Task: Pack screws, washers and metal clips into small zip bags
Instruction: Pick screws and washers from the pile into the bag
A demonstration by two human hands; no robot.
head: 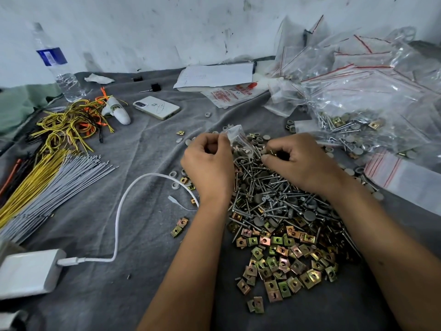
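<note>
My left hand (208, 163) pinches a small clear zip bag (237, 137) that holds a few metal parts, above the far end of the hardware pile. Just right of the bag, my right hand (298, 161) has its fingers curled round small parts; a brass clip shows between the fingertips. Below both hands lies a heap of silver screws (269, 194) mixed with grey round washers (259, 222). Nearer to me spreads a heap of brass-coloured square metal clips (284, 261). All of it rests on a grey cloth (148, 163).
Filled and empty red-striped zip bags (358, 91) pile up at the back right. At left lie bundles of grey and yellow cable ties (47, 185), a water bottle (57, 65), a phone (156, 107), and a white power bank (28, 273) with its cable (119, 216).
</note>
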